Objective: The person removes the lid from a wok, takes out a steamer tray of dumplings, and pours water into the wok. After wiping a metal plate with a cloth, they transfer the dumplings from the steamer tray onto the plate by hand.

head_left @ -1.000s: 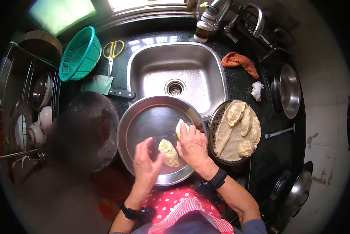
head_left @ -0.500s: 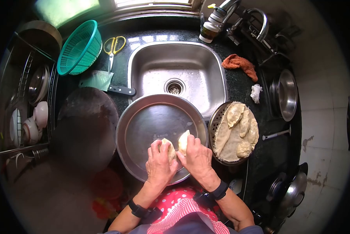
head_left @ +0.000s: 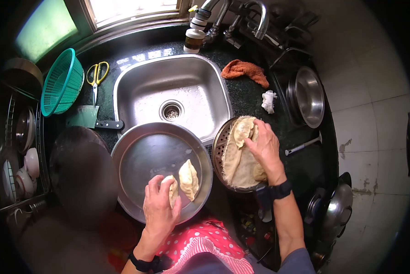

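Observation:
A large round metal pan (head_left: 123, 192) sits in front of me, overlapping the sink's near edge. In it lies one pale, pleated dumpling (head_left: 188, 180). My left hand (head_left: 160, 203) is closed round a second dumpling (head_left: 173, 192) at the pan's near side. Over to the right, my right hand (head_left: 268, 150) reaches onto a cloth-lined perforated steamer tray (head_left: 220, 153). Its fingers curl round a dumpling mostly hidden beneath them. Beside its fingertips rests another dumpling (head_left: 244, 131), and one more (head_left: 260, 173) shows partly under the wrist.
Behind the pan is a steel sink (head_left: 168, 82). To its left are a cleaver (head_left: 84, 116), yellow-handled scissors (head_left: 95, 77) and a green basket (head_left: 61, 84). An orange cloth (head_left: 245, 72) and stacked steel bowls (head_left: 310, 98) stand on the right. A dark round board (head_left: 81, 169) is at left.
My right hand has let go of its dumpling in the pan and moved right to the steamer tray. My left hand stays at the pan with its dumpling. The view has shifted right.

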The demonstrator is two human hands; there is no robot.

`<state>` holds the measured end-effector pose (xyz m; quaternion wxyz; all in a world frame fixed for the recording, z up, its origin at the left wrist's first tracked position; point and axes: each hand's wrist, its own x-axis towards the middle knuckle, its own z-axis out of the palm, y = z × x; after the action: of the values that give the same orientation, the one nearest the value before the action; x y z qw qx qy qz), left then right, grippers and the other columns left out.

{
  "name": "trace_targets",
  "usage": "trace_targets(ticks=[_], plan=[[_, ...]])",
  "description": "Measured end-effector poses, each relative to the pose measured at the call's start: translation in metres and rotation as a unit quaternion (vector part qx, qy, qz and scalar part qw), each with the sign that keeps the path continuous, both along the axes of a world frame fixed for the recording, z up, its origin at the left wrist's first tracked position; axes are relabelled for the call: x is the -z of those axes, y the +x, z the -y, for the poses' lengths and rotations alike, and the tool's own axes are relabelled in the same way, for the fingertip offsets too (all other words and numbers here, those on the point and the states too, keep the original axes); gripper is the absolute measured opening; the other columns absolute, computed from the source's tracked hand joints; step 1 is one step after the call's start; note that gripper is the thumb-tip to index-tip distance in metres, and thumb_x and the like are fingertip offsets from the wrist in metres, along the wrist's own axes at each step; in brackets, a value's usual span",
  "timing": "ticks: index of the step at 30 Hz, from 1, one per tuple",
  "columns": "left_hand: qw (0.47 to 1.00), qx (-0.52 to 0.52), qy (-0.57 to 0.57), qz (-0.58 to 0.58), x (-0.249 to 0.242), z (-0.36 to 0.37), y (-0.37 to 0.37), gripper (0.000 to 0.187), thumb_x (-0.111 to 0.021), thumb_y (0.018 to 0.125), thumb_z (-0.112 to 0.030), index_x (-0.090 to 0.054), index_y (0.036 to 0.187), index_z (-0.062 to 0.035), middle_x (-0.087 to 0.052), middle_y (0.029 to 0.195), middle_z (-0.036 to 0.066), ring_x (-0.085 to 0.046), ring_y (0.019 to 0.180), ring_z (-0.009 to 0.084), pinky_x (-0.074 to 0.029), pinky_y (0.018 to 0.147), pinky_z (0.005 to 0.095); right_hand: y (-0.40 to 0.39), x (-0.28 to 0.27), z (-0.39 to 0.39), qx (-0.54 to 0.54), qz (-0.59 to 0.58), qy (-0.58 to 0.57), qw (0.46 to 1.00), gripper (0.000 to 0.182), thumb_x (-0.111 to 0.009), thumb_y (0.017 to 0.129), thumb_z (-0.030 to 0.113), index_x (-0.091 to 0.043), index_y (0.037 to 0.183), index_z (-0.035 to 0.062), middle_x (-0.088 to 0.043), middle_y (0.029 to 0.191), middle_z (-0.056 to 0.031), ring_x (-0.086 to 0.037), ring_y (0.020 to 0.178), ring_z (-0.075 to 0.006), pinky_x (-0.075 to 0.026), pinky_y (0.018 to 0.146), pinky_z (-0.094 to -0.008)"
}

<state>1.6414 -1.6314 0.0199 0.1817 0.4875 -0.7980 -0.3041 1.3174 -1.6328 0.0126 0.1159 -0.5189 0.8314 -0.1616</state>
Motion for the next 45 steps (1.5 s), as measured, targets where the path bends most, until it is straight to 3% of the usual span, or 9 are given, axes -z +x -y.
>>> trace_targets(ticks=[5, 12, 15, 17, 21, 23, 38, 41, 45], plan=[[0.986, 0.018, 0.052, -0.16, -0.014, 0.013, -0.055, 0.036, -0.065, 0.077, -0.001, -0.056, 0.112, -0.0001, -0.053, 0.115, 0.019, -0.057, 0.1, 0.0372, -0.048, 0.088, 0.0415, -0.025, -0.015, 0.007, -0.26, -0.133, 0.043, 0.955, 0.061, -0.072, 0.066, 0.008, -0.053, 0.124, 0.0132, -0.045, 0.135, -0.0181, -0.04, 0.129, -0.0334, -0.033, 0.106, -0.0476], [0.974, 0.095, 0.113, -0.171, 0.032, -0.017, -0.151, 0.038, -0.06, 0.082, -0.005, -0.053, 0.119, 0.0034, -0.054, 0.116, 0.023, -0.055, 0.105, 0.0402, -0.047, 0.09, 0.0421, -0.05, 0.001, 0.02, -0.434, -0.21, 0.112, 0.869, 0.05, -0.062, 0.074, 0.005, -0.055, 0.123, 0.013, -0.046, 0.135, -0.0137, -0.039, 0.131, -0.0324, -0.03, 0.108, -0.0532], [0.987, 0.079, 0.08, -0.115, 0.055, -0.028, -0.182, 0.046, -0.061, 0.079, -0.005, -0.051, 0.123, 0.0042, -0.051, 0.123, 0.023, -0.051, 0.112, 0.0392, -0.044, 0.094, 0.043, -0.063, 0.014, 0.026, -0.453, -0.178, 0.093, 0.869, 0.049, -0.061, 0.074, 0.006, -0.055, 0.122, 0.0127, -0.049, 0.13, -0.0135, -0.041, 0.129, -0.0319, -0.03, 0.108, -0.0541], [0.989, 0.122, -0.074, 0.047, 0.07, -0.032, -0.193, 0.056, -0.063, 0.074, -0.008, -0.05, 0.126, 0.0035, -0.047, 0.132, 0.022, -0.047, 0.117, 0.0368, -0.041, 0.096, 0.0428, -0.063, 0.01, 0.033, -0.471, -0.155, 0.102, 0.862, 0.048, -0.061, 0.074, 0.006, -0.056, 0.121, 0.0125, -0.049, 0.127, -0.0132, -0.043, 0.126, -0.0316, -0.031, 0.107, -0.0539], [0.981, 0.139, -0.065, 0.122, 0.064, -0.035, -0.198, 0.052, -0.059, 0.077, -0.012, -0.05, 0.126, 0.0036, -0.043, 0.137, 0.021, -0.045, 0.119, 0.0341, -0.037, 0.096, 0.0409, -0.066, 0.016, 0.039, -0.499, -0.109, 0.096, 0.854, 0.047, -0.063, 0.071, 0.005, -0.056, 0.117, 0.0113, -0.051, 0.12, -0.0128, -0.048, 0.118, -0.0303, -0.039, 0.098, -0.0474], [0.983, 0.125, -0.064, 0.115, 0.068, -0.037, -0.201, 0.064, -0.067, 0.067, -0.01, -0.05, 0.128, 0.0023, -0.043, 0.137, 0.019, -0.043, 0.12, 0.0336, -0.038, 0.095, 0.0414, -0.071, 0.019, 0.041, -0.515, -0.088, 0.064, 0.85, 0.05, -0.066, 0.067, 0.002, -0.057, 0.115, 0.0116, -0.051, 0.113, -0.0128, -0.05, 0.112, -0.0301, -0.044, 0.089, -0.0417], [0.958, 0.207, -0.066, 0.189, 0.056, -0.024, -0.194, 0.058, -0.063, 0.073, -0.015, -0.05, 0.126, 0.003, -0.043, 0.136, 0.019, -0.044, 0.118, 0.0319, -0.041, 0.087, 0.0397, -0.103, 0.012, 0.086, -0.427, 0.163, 0.197, 0.867, 0.04, -0.061, 0.063, 0.013, -0.067, 0.102, 0.0071, -0.056, 0.103, -0.0114, -0.055, 0.1, -0.0293, -0.045, 0.091, -0.0352], [0.959, 0.211, -0.043, 0.185, 0.052, -0.021, -0.192, 0.057, -0.063, 0.073, -0.014, -0.051, 0.126, 0.0027, -0.044, 0.134, 0.018, -0.044, 0.118, 0.0319, -0.041, 0.087, 0.0408, -0.115, 0.014, 0.097, -0.38, 0.303, 0.268, 0.832, 0.04, -0.062, 0.066, 0.013, -0.068, 0.105, 0.0051, -0.059, 0.102, -0.0077, -0.057, 0.097, -0.0186, -0.046, 0.088, -0.0303], [0.957, 0.218, -0.041, 0.189, 0.048, -0.013, -0.194, 0.056, -0.063, 0.073, -0.013, -0.052, 0.126, 0.0004, -0.045, 0.132, 0.018, -0.047, 0.115, 0.0313, -0.042, 0.086, 0.0398, -0.125, 0.007, 0.105, -0.312, 0.367, 0.301, 0.823, 0.04, -0.065, 0.067, 0.012, -0.068, 0.107, 0.0053, -0.06, 0.105, -0.0068, -0.057, 0.098, -0.0163, -0.046, 0.087, -0.0293]])
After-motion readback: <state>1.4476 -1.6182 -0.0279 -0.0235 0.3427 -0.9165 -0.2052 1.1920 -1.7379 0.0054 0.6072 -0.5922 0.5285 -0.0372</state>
